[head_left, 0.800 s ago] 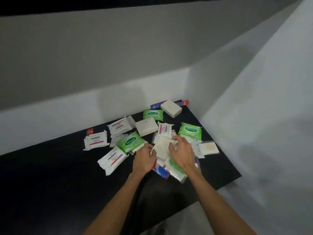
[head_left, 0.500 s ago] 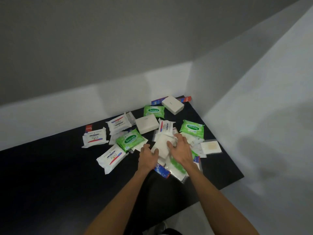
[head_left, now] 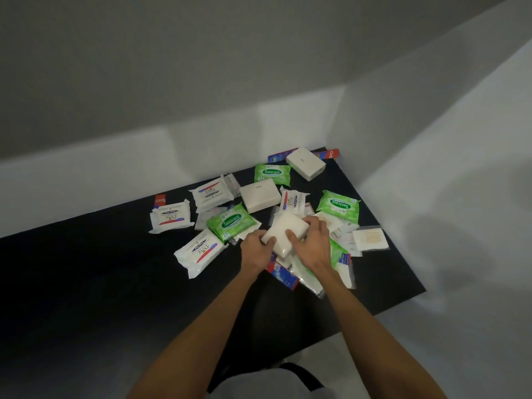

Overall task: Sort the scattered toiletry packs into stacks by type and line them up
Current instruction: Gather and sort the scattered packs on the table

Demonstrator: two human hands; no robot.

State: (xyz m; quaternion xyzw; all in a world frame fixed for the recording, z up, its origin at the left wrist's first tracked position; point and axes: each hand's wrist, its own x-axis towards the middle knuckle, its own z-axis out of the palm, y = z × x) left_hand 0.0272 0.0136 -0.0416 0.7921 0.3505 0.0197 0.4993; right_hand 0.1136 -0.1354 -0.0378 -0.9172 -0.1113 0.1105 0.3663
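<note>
Toiletry packs point(head_left: 230, 223) scattered on black table point(head_left: 86, 283); grey walls point(head_left: 201, 67) behind.

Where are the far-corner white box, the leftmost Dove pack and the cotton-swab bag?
far-corner white box point(head_left: 305, 163), head view, top face.
leftmost Dove pack point(head_left: 170, 218), head view, printed front.
cotton-swab bag point(head_left: 370, 239), head view, over the swabs.

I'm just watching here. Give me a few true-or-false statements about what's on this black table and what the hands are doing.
1. Both hands, left hand and right hand, hold one plain white pack. True.
2. The packs are already stacked by type. False: they lie scattered on the black table.
3. Three green Sanicare packs show; one lies left of the hands. True.
4. The plain white box sits at the table's near edge. False: it sits at the far edge, by the wall.
</note>
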